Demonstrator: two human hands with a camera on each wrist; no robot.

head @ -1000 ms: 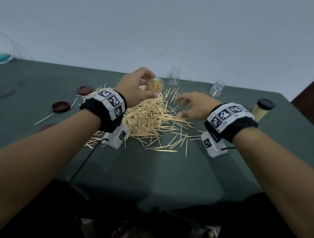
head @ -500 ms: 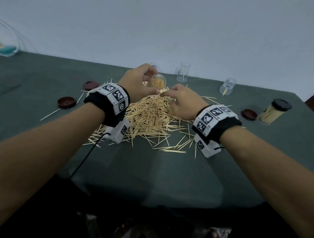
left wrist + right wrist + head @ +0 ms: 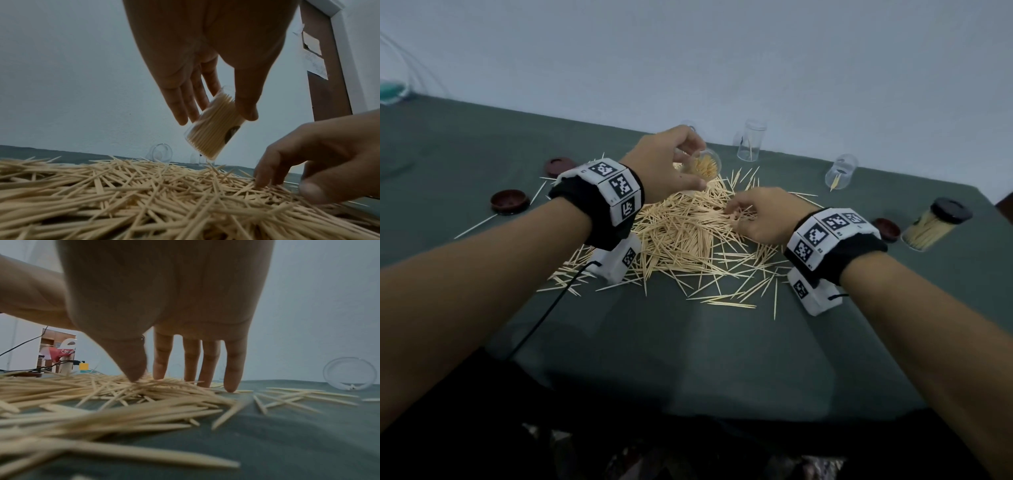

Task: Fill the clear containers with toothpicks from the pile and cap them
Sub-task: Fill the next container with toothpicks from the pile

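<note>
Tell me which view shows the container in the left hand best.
The left wrist view: the container fills mid-frame, tilted, packed with toothpicks, held between thumb and fingers of the left hand. The head view shows only its open mouth past the hand. The right wrist view does not show it.

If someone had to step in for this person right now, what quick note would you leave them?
Left hand: holds a tilted clear container, nearly full of toothpicks, above the pile.
Right hand: fingers down on the pile, nothing clearly picked up yet.
Done: one capped container lies at the far right.
Left: top up and cap the held one, then fill two near-empty containers at the back. Loose caps lie on both sides.
</note>
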